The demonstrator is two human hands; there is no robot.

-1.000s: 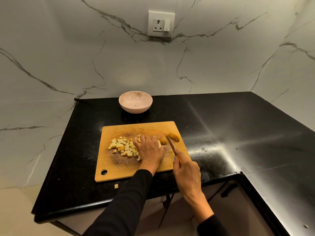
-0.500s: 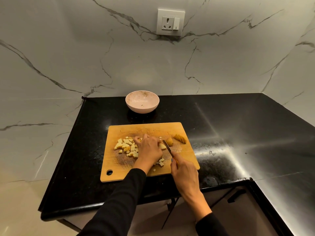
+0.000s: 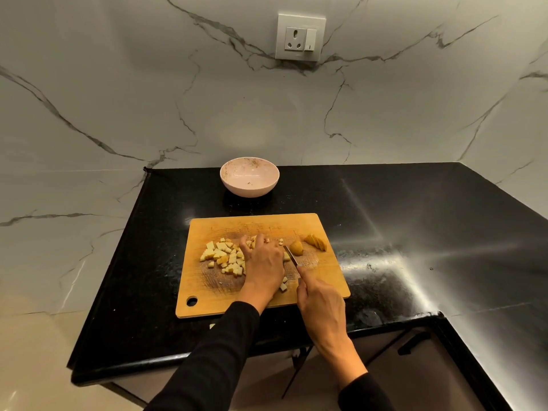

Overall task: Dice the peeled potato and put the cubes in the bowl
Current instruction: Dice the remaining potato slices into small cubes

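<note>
Black counter: cubes [image 3: 225,258] under left grip's [image 3: 262,261] curled fingers; right grip [image 3: 320,301] clasps knife [image 3: 292,258].

White marble walls [image 3: 118,99] with grey veins meet in a corner at the right and rise behind an L-shaped black table [image 3: 415,221], whose polished top carries bright streaks of reflected light toward the right. A white socket plate [image 3: 300,37] with one outlet and a switch is set high on the back wall. Below the table's front edge, pale cabinet fronts [image 3: 394,378] show, one with a dark handle [image 3: 413,342]. A beige glossy floor [image 3: 32,360] lies at the lower left. A soft glow of warm light sits on the back wall, above the table
</note>
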